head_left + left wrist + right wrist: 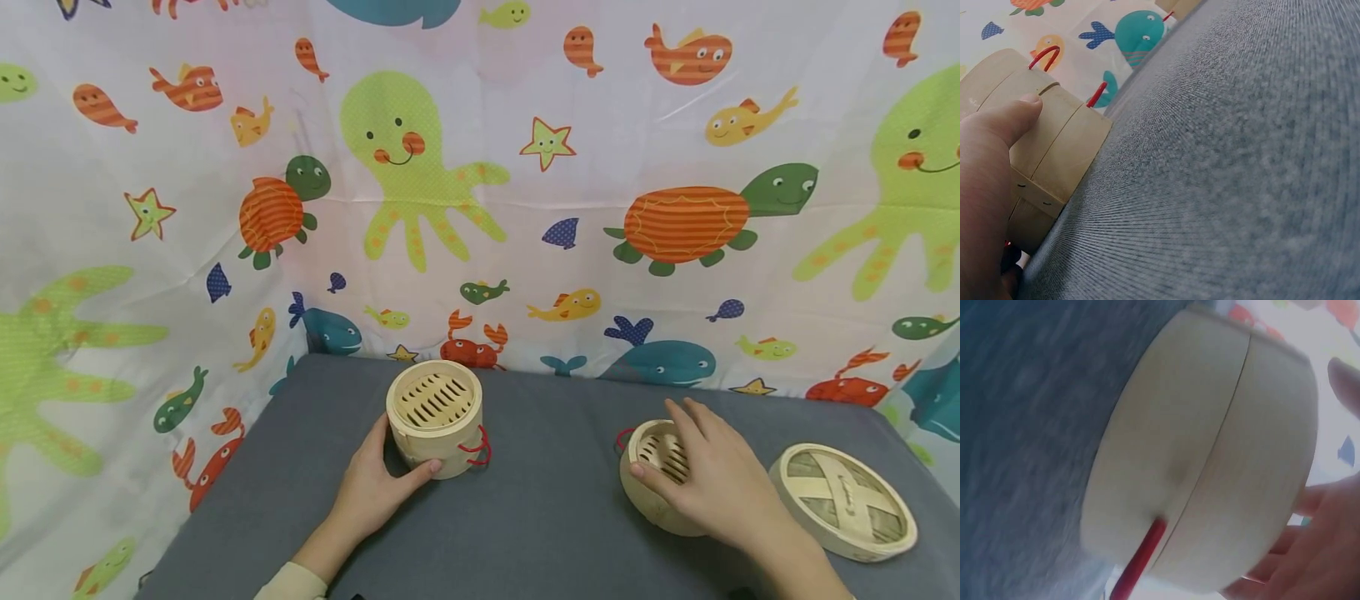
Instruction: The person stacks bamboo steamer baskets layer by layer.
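On the left of the grey table, my left hand [375, 487] holds a small round bamboo steamer [438, 454] with a slatted top and red cord loops. Its thumb [1019, 115] presses the steamer's side in the left wrist view, and the other fingers lie behind, mostly hidden. My right hand [720, 479] is over a second bamboo steamer basket [652, 496], its fingers extended across the slatted top. In the right wrist view the thumb [1346, 384] stands apart from that basket's wall, with the fingers [1272, 559] by its upper rim.
A round bamboo steamer lid [847, 504] with crossed bands lies right of my right hand. The grey table [540, 467] runs back to a white curtain [480, 192] printed with sea animals, which also hangs along the left side.
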A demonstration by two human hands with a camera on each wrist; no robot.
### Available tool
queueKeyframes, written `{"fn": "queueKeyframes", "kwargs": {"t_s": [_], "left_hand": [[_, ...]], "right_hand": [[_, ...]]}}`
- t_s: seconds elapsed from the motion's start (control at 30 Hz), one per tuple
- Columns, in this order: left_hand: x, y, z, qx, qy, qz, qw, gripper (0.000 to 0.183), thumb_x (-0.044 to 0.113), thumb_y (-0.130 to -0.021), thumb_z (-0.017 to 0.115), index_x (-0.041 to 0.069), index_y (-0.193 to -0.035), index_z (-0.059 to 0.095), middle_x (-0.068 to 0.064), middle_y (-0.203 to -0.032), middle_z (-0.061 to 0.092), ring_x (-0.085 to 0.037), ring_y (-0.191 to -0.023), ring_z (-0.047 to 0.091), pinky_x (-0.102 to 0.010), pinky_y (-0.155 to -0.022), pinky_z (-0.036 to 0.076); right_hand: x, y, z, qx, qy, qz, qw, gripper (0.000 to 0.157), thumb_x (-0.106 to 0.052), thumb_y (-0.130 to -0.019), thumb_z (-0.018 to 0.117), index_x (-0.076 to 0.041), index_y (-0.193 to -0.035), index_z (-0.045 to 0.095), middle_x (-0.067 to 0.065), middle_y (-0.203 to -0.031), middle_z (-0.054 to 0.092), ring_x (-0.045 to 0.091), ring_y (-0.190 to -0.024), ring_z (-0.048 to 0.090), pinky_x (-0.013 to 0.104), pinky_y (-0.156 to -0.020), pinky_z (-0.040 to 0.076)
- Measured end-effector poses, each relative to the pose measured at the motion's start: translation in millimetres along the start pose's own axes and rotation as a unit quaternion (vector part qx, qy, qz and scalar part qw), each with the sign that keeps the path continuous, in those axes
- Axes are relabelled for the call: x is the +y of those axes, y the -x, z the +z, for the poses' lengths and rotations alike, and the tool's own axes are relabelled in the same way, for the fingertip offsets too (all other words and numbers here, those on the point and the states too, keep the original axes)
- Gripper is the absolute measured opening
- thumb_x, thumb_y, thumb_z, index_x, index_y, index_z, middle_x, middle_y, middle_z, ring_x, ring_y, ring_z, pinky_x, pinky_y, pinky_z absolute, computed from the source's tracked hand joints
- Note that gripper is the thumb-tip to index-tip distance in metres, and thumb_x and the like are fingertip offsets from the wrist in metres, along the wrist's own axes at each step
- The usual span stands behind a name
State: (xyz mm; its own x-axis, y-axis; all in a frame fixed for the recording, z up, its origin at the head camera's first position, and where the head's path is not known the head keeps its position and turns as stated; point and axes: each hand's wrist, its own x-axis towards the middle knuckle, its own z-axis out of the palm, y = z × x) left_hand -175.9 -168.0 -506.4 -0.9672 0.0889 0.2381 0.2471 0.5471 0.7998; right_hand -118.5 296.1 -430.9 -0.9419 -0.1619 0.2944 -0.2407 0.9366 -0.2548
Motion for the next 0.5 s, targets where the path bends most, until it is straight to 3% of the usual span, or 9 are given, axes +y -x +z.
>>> {"fn": "queueKeyframes", "kwargs": {"t_s": [0.23,0.5], "left_hand": [[1.6,0.3,-1.1,-0.004,0.001,-0.003,1.0,0.117,0.06,-0.083,0.093,0.015,-0.172,0.031,-0.009,-0.171,0.041,-0.03,-0.157,0.041,-0.063,-0.124,0.034],[0.0,0.1,0.5,-0.004,-0.007,-0.009,0.9999,0.118,0.062,-0.083,0.092,0.015,-0.172,0.031,-0.009,-0.171,0.041,-0.031,-0.157,0.04,-0.064,-0.124,0.034]], "right_hand": [[20,10,-3.6,-0.03,0.013,0.008,0.999,0.108,-0.073,-0.092,0.075,0.005,-0.161,0.046,0.041,-0.158,0.044,0.062,-0.142,0.045,0.08,-0.108,0.038],[38,21,-3.6,-0.053,0.02,0.014,0.998,0.107,-0.073,-0.09,0.077,0.005,-0.159,0.049,0.042,-0.153,0.049,0.063,-0.135,0.052,0.08,-0.103,0.044]]}}
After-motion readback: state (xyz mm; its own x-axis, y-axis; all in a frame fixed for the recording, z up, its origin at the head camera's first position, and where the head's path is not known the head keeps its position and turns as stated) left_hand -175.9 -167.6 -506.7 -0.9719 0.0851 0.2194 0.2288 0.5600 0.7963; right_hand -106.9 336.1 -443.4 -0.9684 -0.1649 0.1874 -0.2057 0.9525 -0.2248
